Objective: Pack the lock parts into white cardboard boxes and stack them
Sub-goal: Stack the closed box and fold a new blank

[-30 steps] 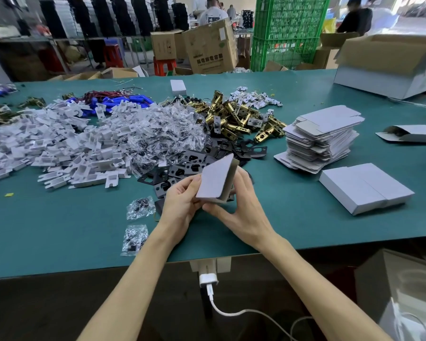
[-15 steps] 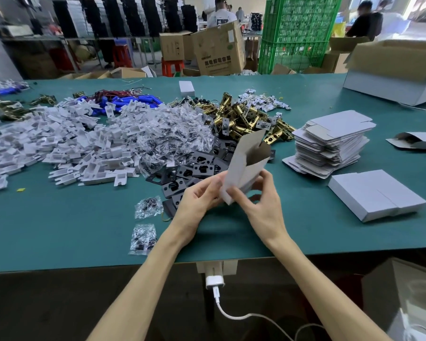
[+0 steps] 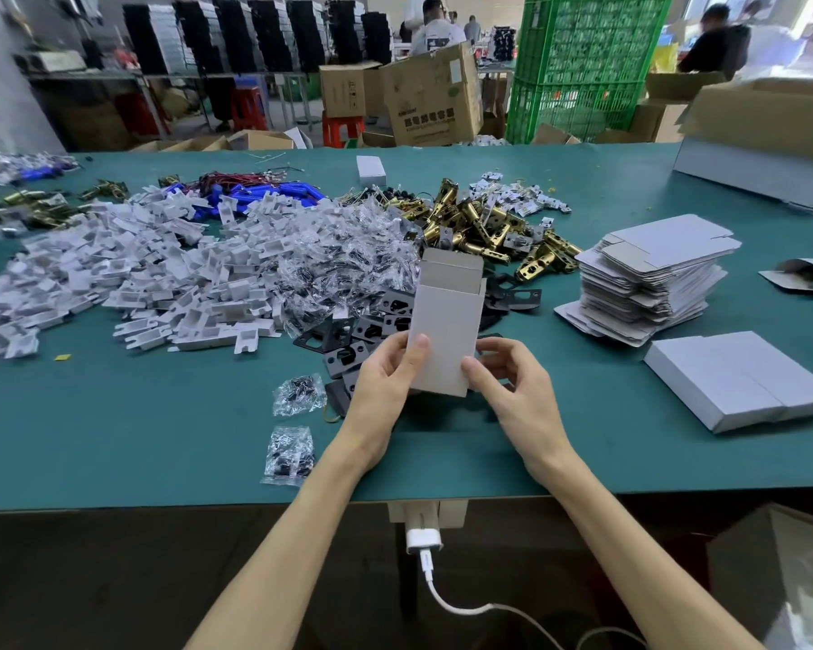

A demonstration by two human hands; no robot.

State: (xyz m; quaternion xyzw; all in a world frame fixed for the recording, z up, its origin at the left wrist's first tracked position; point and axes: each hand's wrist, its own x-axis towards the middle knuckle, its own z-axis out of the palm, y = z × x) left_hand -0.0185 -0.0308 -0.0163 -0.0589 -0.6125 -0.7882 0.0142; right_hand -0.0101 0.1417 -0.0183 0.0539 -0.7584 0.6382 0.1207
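A flat teal table (image 3: 113,438) fills the middle of the frame. Across its left half sprawls a heap of angular white plastic clips (image 3: 127,279), running into a crinkly mound of clear bags (image 3: 339,255) at centre. At right sits a stack of flat matt cardboard blanks (image 3: 653,274), with closed white boxes (image 3: 738,382) side by side below it. Shiny brass latches (image 3: 479,227) lie upper centre, with flat black plates (image 3: 362,335) just under them. At centre, over the plates, a tall rectangular box (image 3: 447,330) is held upright, its top flap open. The left hand (image 3: 381,382) and right hand (image 3: 512,382) pinch its lower edges, thumbs on the front face, fingers curled behind. Two small sachets (image 3: 289,455) lie lower left of the hands
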